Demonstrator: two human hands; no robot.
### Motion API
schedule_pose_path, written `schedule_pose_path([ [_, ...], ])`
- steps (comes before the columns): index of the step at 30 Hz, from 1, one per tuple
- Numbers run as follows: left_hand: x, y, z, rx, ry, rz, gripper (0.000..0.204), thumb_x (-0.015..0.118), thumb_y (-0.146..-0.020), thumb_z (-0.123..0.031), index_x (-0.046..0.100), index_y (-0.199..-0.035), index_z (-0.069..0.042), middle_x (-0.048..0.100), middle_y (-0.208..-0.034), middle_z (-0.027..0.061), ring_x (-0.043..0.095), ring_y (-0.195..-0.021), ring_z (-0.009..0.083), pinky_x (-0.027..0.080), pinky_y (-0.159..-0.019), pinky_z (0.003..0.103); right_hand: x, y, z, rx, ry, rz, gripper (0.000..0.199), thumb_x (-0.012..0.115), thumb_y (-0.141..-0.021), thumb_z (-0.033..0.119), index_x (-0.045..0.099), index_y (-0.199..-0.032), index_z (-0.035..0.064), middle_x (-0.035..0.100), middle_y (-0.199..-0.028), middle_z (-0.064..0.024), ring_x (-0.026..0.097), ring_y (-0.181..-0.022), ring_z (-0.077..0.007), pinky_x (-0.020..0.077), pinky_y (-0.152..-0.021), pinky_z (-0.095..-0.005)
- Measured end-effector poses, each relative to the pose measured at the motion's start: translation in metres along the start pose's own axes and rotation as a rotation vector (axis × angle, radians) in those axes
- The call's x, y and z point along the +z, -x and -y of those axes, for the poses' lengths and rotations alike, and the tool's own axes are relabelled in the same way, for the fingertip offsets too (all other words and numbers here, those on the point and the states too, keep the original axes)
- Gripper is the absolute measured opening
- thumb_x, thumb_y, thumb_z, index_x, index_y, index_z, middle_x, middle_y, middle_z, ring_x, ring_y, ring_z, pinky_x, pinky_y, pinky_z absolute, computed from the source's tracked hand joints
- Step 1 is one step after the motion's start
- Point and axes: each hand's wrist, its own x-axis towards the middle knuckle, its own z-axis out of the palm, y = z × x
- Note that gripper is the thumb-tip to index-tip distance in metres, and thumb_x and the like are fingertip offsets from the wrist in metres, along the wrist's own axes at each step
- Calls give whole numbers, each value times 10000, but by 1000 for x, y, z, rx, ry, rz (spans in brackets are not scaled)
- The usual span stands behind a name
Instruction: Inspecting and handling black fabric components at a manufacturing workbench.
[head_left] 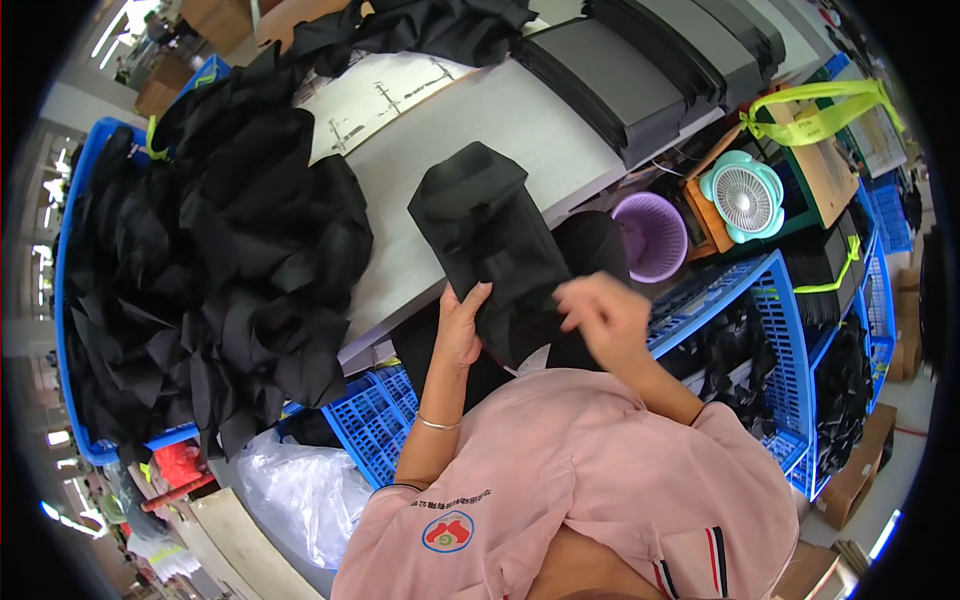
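Note:
My left hand (pixel 461 326) grips the near left edge of a black fabric piece (pixel 490 235), its thumb lying on top. The piece looks like a folded pouch, and its far end rests over the edge of the pale worktable (pixel 405 190). Just right of the fabric, my right hand (pixel 606 312) is smeared by motion; its fingers look bent, but whether they hold anything is unclear. A large heap of loose black fabric pieces (pixel 250 230) fills the blue crate (pixel 82 205) on my left.
Stacks of flat black pieces (pixel 610 75) lie at the table's far right. A purple bin (pixel 650 237) and a turquoise fan (pixel 744 197) stand to the right. Blue baskets (pixel 790 350) with black pieces sit at my right. Clear plastic (pixel 305 490) lies lower left.

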Motion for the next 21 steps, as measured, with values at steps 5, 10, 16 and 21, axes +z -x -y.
schedule_pose_path([
  [5,-13,8,2,-24,-120,156,459,710,-894,-102,529,-1307,-18,628,-1242,74,616,-1098,159,516,-943,314,-15,-48,-16,-183,208,-307,221,666,-917,137,675,-1054,-36,699,-881,-71,641,-777,-127,508,-711,-276],
  [10,-22,15,4,-127,-17,221,533,755,-877,-280,558,-1316,-51,632,-1256,56,622,-1106,168,515,-969,349,-18,-43,-42,418,-681,97,162,655,-929,121,712,-1012,-6,703,-926,-1,625,-839,-73,494,-759,-230],
  [16,-21,7,3,-160,194,82,471,697,-905,-272,578,-1293,-34,642,-1249,99,642,-1100,231,544,-952,408,-7,-41,-47,468,-662,134,116,682,-892,71,717,-986,12,706,-945,-12,627,-863,-80,498,-802,-237],
  [21,-22,-5,2,-197,268,216,451,698,-873,-184,587,-1274,-10,649,-1237,123,649,-1094,246,549,-947,401,-2,-39,-52,451,-717,57,156,702,-873,57,705,-1021,7,705,-974,-22,640,-894,-113,500,-867,-260],
])
